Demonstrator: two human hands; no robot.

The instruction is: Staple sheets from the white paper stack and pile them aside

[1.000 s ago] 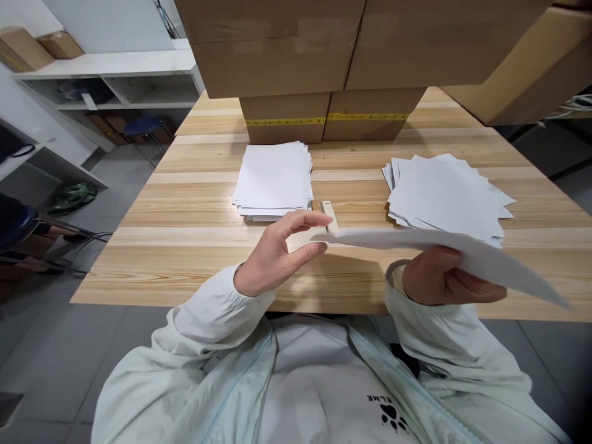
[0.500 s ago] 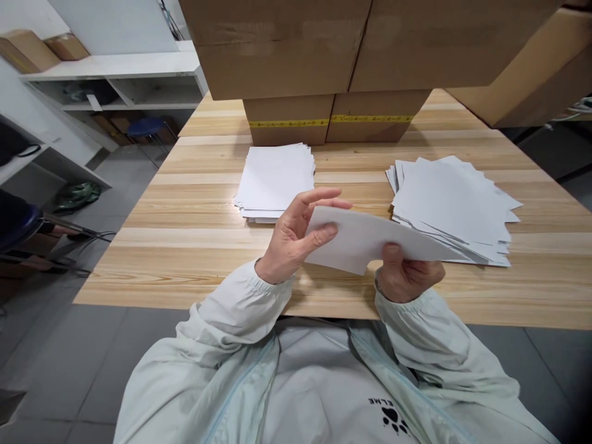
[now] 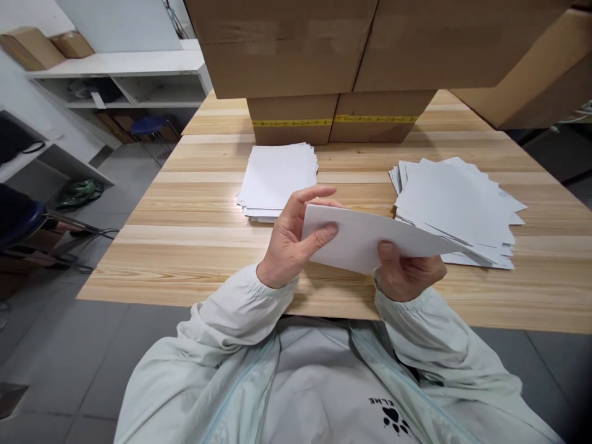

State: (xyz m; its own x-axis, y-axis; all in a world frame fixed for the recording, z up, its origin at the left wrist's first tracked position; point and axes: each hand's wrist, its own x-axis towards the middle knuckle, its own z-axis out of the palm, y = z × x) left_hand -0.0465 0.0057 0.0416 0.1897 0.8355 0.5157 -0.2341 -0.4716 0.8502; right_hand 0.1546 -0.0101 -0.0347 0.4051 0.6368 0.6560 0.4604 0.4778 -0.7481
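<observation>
Both hands grip one white paper sheet (image 3: 365,237) above the near edge of a light striped wooden table (image 3: 194,228). The left hand (image 3: 296,237) pinches its left end; the right hand (image 3: 409,274) holds its lower edge. A neat white stack (image 3: 277,179) lies behind, a fanned white stack (image 3: 457,206) to the right, before brown cardboard boxes (image 3: 291,68).

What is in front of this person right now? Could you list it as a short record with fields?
Left hand: pinches the left edge of a white sheet
Right hand: grips the same sheet from below
Neat stack: far left on the wooden table
Fanned stack: to the right
Cardboard boxes: piled at the back
</observation>
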